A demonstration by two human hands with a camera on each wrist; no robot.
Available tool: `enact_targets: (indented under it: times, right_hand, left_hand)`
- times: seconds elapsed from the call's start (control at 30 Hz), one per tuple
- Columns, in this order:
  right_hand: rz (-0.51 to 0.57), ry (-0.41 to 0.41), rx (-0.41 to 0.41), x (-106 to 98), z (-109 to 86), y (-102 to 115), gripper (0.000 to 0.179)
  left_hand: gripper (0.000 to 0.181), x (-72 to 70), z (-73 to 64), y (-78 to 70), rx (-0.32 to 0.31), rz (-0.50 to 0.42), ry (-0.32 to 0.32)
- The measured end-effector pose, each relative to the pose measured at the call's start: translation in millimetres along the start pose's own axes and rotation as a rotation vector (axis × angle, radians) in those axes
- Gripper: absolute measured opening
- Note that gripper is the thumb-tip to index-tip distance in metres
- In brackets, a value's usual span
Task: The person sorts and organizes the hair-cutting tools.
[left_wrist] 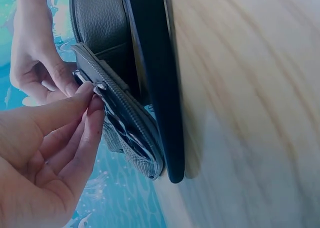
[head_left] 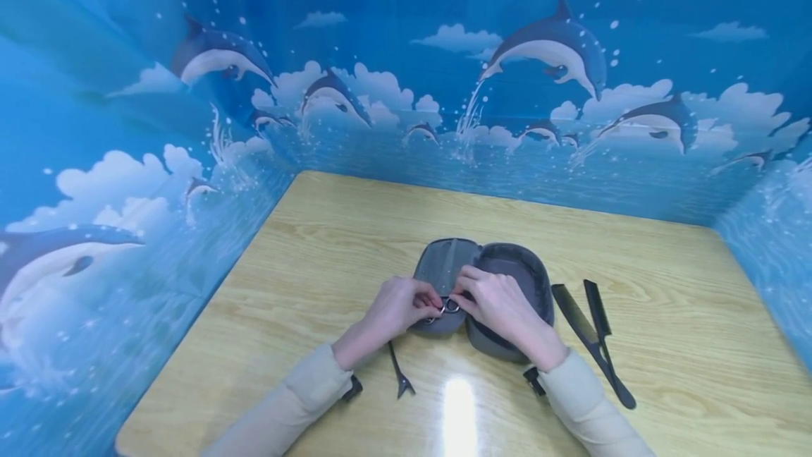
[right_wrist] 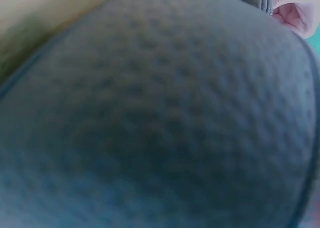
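Observation:
A grey zip case point(head_left: 542, 281) lies unfolded on the table, its mesh-pocketed lid point(head_left: 438, 263) on the left and its deep half on the right. Over the lid's near part, my left hand point(head_left: 396, 309) pinches a shiny metal finger ring of what looks like scissors point(head_left: 452, 305). The fingertips of my right hand point(head_left: 504, 302) pinch the ring beside it. Seen from the left wrist, both hands meet at the lid's zipped edge point(left_wrist: 125, 96), and more dark loops lie along the lid. The blades are hidden. Pebbled case wall point(right_wrist: 160, 108) fills most of the right wrist view.
Two black combs point(head_left: 574, 312) lie right of the case, one partly across the other. A slim black hair clip point(head_left: 401, 379) with a forked end rests nearer me, below the left hand. Dolphin-printed sheets point(head_left: 393, 34) enclose the wooden table point(head_left: 304, 266) behind and at the sides.

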State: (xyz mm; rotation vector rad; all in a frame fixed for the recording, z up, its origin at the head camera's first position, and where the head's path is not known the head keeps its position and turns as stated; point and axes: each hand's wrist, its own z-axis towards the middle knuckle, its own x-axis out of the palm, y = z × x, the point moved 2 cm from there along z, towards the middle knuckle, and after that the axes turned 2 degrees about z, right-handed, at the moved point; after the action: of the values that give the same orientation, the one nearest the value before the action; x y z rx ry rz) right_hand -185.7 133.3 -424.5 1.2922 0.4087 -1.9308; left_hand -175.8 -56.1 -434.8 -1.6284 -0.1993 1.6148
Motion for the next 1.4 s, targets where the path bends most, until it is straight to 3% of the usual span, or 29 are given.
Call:
enact_targets:
  times: [0.27, 0.5, 0.73, 0.83, 0.9, 1.03, 1.17, 1.27, 1.4]
  right_hand:
    - [0.053, 0.068, 0.037, -5.1, -1.7, 0.5, 0.018]
    - [0.088, 0.074, 0.038, -6.8, -3.6, 0.6, 0.022]
    - [0.101, 0.057, 0.037, -6.4, -3.8, 1.3, 0.022]
    - [0.101, 0.053, 0.038, -6.0, -4.4, 1.4, 0.022]
    - [0.100, 0.050, 0.037, -5.8, -5.2, 1.6, 0.022]
    - [0.101, 0.041, 0.029, -5.4, -6.9, 2.2, 0.022]
    - [0.103, 0.031, 0.029, -5.5, -8.2, 2.0, 0.022]
    - [0.109, 0.032, 0.035, -4.7, -9.0, 1.8, 0.023]
    - [0.114, 0.037, 0.045, -3.6, -9.9, 2.5, 0.021]
  left_hand:
    - [0.005, -2.3, -0.5, 0.8, 0.016, 0.003, 0.024]
    - [0.005, -6.7, 1.5, 5.6, 0.036, 0.023, 0.070]
    - [0.011, -31.4, 0.1, 14.3, 0.004, 0.006, 0.033]
    - [0.011, -43.3, -5.1, 20.9, 0.023, -0.007, 0.031]
    - [0.011, -47.5, -10.5, 26.0, 0.037, -0.019, 0.065]
    - [0.011, -45.9, -24.6, 35.6, 0.064, -0.014, 0.210]
    - [0.012, -37.8, -36.2, 40.8, 0.103, 0.062, 0.348]
    - [0.013, -33.6, -39.6, 41.9, 0.128, 0.122, 0.394]
    - [0.013, -31.8, -40.4, 42.6, 0.143, 0.152, 0.395]
